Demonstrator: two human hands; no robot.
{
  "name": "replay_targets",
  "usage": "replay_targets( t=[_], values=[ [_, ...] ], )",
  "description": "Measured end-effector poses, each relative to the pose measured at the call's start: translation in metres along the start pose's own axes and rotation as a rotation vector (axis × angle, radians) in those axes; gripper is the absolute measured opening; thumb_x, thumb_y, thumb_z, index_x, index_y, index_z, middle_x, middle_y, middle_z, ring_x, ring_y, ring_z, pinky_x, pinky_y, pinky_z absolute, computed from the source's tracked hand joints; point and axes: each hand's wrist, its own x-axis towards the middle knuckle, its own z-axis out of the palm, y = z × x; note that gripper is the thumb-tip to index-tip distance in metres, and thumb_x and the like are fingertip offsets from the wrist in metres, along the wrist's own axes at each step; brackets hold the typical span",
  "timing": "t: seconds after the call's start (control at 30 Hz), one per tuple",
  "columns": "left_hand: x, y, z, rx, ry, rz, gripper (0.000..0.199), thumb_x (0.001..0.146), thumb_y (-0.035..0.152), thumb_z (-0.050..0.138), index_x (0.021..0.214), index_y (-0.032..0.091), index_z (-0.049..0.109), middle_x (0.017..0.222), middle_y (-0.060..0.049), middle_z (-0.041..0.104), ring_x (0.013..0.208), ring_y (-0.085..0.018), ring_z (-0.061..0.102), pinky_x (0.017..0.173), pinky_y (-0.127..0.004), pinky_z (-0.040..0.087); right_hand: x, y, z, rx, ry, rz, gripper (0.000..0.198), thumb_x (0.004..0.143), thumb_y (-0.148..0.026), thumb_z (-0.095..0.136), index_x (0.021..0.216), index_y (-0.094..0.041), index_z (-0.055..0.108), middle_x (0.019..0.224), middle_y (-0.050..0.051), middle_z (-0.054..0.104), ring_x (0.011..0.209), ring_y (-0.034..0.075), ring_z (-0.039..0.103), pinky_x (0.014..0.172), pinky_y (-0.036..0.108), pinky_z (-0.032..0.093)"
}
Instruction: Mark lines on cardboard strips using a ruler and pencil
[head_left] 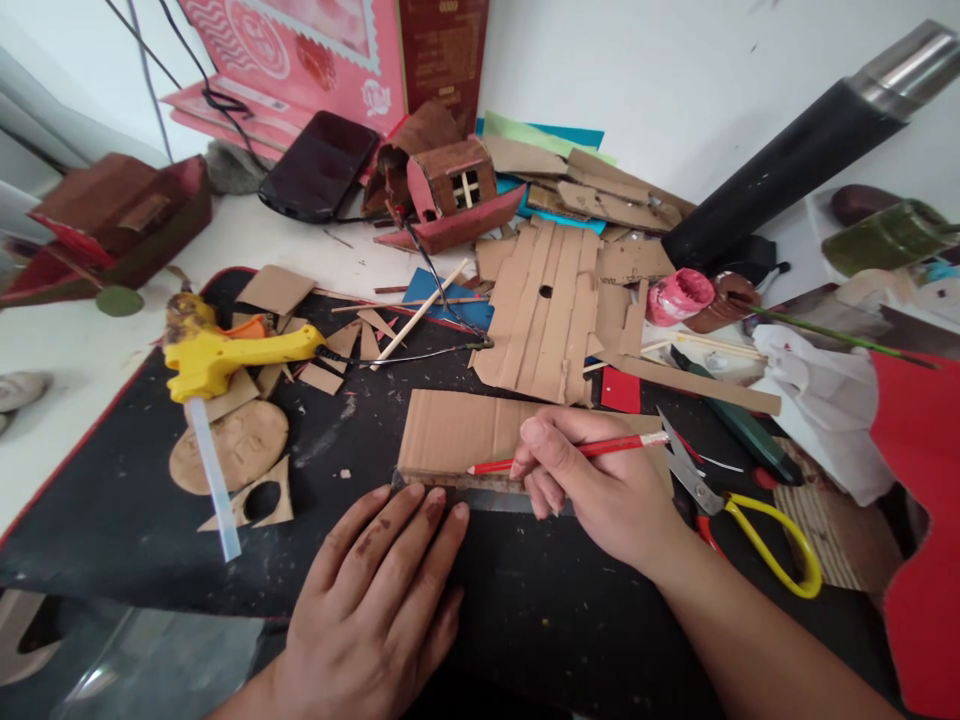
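Observation:
My right hand (592, 480) is closed around a red pencil (622, 445), its tip pointing left and down at the near edge of a cardboard piece (450, 425). Along that edge lies a ruler (499, 497), partly covered by my hands. My left hand (390, 580) rests flat, fingers stretched out, with the fingertips on the ruler's left part. Brown stains mark some of its fingers. Scissors (712, 495) with yellow and red handles lie just right of my right hand.
A yellow glue gun (225, 350) with a clear glue stick lies at left among cardboard scraps. Behind stand model boats (457, 200) and a black phone (319, 165). Paint jars (679, 297), a green utility knife (739, 415) and a black flask (787, 160) are at right.

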Motion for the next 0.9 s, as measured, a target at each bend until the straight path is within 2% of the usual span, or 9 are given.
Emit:
replay_targets(
  t=[0.47,0.9],
  values=[
    [0.0000,0.0004,0.0002,-0.005,0.011,-0.007,0.037,0.104,0.021,0.062,0.138,0.012,0.076,0.137,-0.013,0.079,0.137,-0.028,0.067,0.138,-0.043,0.034,0.0000,0.0004,0.0003,0.020,-0.003,0.005,0.051,0.108,-0.063,0.071,0.081,-0.020,0.073,0.064,-0.002,0.067,0.046,0.010,0.056,0.045,0.024,0.049],
    [-0.0012,0.0000,0.0006,-0.015,0.010,-0.008,0.035,0.106,0.021,0.062,0.136,0.011,0.076,0.138,-0.013,0.078,0.139,-0.028,0.064,0.140,-0.043,0.031,-0.0011,0.0024,-0.0001,0.018,-0.010,0.007,0.050,0.110,-0.060,0.070,0.082,-0.020,0.074,0.064,-0.002,0.066,0.047,0.010,0.056,0.046,0.024,0.048]
  ],
)
